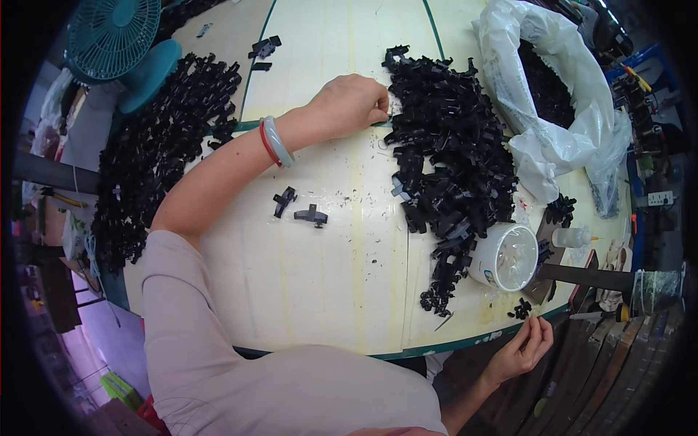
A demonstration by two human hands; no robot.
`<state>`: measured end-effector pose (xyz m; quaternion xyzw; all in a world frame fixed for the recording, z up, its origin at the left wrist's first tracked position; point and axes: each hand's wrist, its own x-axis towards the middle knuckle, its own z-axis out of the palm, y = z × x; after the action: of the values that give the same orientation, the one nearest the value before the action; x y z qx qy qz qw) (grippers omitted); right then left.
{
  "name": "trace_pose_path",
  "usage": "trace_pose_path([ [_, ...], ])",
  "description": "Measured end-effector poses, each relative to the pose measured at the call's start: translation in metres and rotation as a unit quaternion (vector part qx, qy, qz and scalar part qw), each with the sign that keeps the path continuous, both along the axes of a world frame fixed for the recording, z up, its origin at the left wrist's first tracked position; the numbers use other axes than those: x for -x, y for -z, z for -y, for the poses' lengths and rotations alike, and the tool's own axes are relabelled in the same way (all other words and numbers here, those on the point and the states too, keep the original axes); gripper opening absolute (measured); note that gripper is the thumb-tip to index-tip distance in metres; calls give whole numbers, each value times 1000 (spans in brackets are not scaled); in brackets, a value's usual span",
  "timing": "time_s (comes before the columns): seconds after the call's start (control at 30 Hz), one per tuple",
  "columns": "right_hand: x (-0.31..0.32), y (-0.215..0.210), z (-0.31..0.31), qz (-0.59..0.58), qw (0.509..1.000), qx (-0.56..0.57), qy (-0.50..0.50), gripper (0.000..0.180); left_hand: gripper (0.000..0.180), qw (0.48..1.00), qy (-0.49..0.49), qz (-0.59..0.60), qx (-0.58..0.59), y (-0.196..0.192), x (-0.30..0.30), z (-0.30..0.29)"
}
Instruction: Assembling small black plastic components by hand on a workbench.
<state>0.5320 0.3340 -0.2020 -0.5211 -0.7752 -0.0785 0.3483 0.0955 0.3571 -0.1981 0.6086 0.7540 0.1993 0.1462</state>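
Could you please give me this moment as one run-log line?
left hand: beside large black-parts pile | right hand: near small black pieces | grasp: unclear, both | white tub: beside pile's near end

Cream tabletop, pretty cluttered

Dark green edging, long heap of black parts on the left, another big heap on the right. Two loose pieces sit in between, dark crumbs scattered nearby. White tub right by the second heap, little black cluster near it, white plastic bag further back
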Motion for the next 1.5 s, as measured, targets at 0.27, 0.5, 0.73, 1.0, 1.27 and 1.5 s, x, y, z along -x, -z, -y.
trace_pose_path([
  [0.27,-22,4,22,-304,942,136,27,15,21,896,39,417,143,-50,-24,40],
  [0.5,2,26,14,-421,899,126,5,13,12,926,318,201,0,-68,-148,36],
  [0.73,4,46,21,-610,785,101,44,19,8,825,528,-35,-198,-49,-283,-4],
  [1.0,-6,54,24,-692,708,139,5,25,10,834,510,-40,-209,-11,-325,-34],
  [1.27,-2,26,35,-585,799,116,-74,18,20,888,439,105,-93,-69,-242,19],
  [1.5,7,13,32,-423,890,100,-138,20,41,787,129,484,360,-58,-157,67],
])
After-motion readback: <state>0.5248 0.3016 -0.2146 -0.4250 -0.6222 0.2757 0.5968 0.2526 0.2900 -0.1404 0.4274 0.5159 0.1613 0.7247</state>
